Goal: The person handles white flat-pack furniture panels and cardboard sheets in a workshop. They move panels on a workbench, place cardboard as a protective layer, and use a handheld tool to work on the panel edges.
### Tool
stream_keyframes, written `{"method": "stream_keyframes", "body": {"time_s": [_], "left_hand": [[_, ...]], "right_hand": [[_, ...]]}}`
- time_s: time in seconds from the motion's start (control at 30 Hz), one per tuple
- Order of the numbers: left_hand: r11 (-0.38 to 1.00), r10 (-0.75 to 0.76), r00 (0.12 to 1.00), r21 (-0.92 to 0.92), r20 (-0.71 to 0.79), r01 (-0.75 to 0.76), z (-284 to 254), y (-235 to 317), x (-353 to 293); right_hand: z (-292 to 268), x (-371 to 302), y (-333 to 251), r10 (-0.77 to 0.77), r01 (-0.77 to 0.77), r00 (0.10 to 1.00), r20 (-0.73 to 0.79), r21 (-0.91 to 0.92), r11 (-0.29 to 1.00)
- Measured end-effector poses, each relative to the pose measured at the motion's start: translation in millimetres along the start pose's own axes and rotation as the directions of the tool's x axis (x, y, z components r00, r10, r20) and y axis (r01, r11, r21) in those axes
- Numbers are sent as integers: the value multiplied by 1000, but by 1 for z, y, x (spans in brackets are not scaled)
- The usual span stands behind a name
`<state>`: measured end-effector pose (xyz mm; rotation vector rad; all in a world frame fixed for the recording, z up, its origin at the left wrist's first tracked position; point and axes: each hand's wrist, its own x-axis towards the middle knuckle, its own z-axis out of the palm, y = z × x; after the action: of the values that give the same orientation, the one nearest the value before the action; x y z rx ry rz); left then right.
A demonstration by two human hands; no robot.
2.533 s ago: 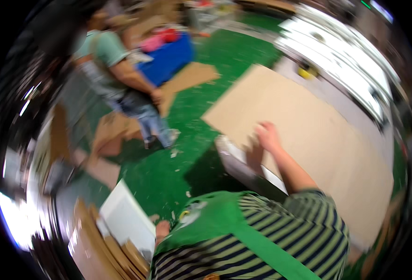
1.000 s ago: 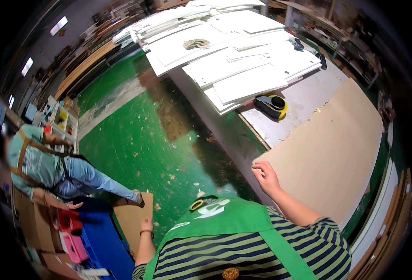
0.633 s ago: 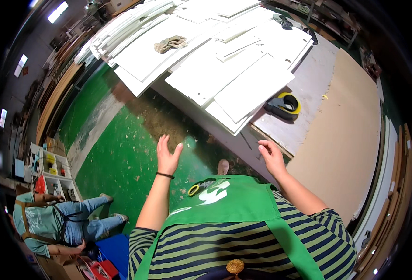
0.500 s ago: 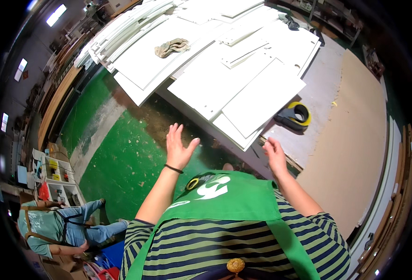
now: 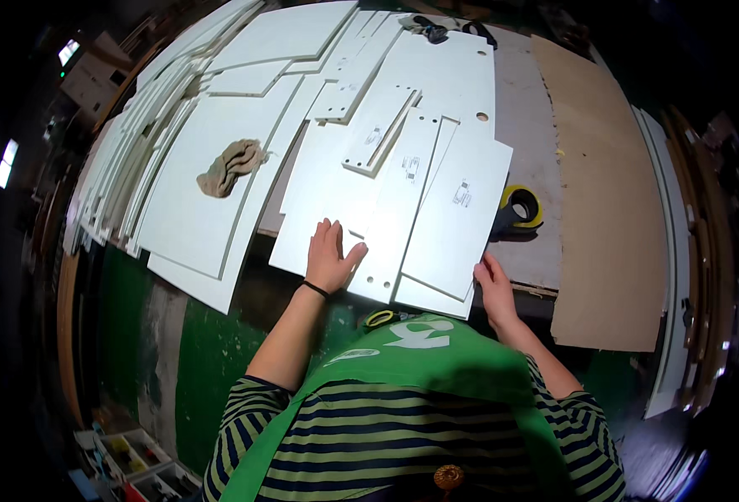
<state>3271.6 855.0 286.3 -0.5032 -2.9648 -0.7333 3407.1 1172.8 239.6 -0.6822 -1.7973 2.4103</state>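
A person in a green apron over a striped shirt leans over a grey bench point(image 5: 530, 125) crowded with flat white boards, seen from the head camera. The left hand point(image 5: 330, 258) lies flat, fingers spread, on the near end of a stack of long white rectangular panels point(image 5: 386, 209) that juts over the bench's front edge. The right hand point(image 5: 495, 284) sits at the near right corner of the same stack, where a wide white panel point(image 5: 457, 213) lies on top — its fingers curl at the edge, though whether they pinch the board or only touch it cannot be told. A narrower white strip with drilled holes point(image 5: 378, 130) rests aslant across the upper part of the stack.

Just beside the stack's right edge lies a black-and-yellow tape dispenser point(image 5: 516, 211) on the bare bench top. Further right, a large brown fibreboard sheet point(image 5: 599, 192) covers the bench's end and overhangs it. To the left, a crumpled beige rag point(image 5: 231, 166) sits on a big white panel point(image 5: 198, 192), with more white boards fanned out beyond it. Below the bench edge shows green floor point(image 5: 198, 368); a tray of small parts point(image 5: 135, 456) stands at lower left.
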Motion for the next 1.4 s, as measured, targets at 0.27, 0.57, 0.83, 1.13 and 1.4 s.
{"method": "stream_keyframes", "body": {"time_s": [0.27,0.57,0.83,1.13,1.4], "left_hand": [[993,110,994,47,2,-110,0,-40,5],[989,147,985,0,96,-147,-23,-93,15],[989,123,983,68,138,-134,-35,-114,10],[986,135,990,92,30,-138,-9,-80,16],[995,83,994,63,-74,-78,-15,-69,10]], "right_hand": [[32,-2,9,-264,33,924,-278,-628,777],[61,-7,38,-321,150,906,-276,-500,853],[78,-16,44,-297,131,927,-231,-542,830],[56,17,61,-330,201,919,-216,-464,863],[77,13,54,-536,301,818,-212,-635,711]]}}
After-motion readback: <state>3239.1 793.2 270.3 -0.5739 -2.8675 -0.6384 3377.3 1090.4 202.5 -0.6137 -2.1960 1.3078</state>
